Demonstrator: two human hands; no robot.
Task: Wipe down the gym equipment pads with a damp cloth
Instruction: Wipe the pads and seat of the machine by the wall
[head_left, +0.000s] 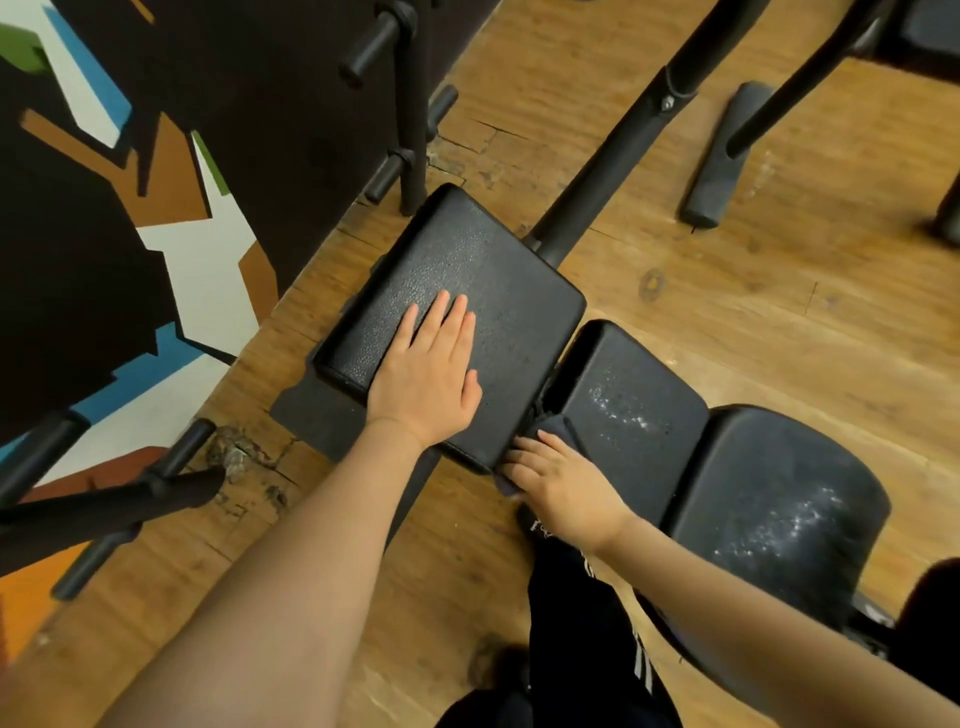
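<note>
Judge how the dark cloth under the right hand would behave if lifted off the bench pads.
The cloth looks floppy: it folds into the gap between the pads, so it would probably droop. Bunched small under the right hand, it seems light. It is unlikely to roll or slide on the textured middle pad.

Square pad (467, 291): black leather-like cover, pebbled grain, faint sheen.
Middle pad (631, 410): same black cover, smoother, flecked with white scuffs.
Far-right pad (779, 514): black, glossier, white speckled wear.
Cloth (553, 434): dark, soft, matt fabric.
Frame tube (613, 150): black painted metal, satin.
Floor (753, 312): wood planks, worn, cracked near the wall.
Wall (197, 249): flat matt paint.
</note>
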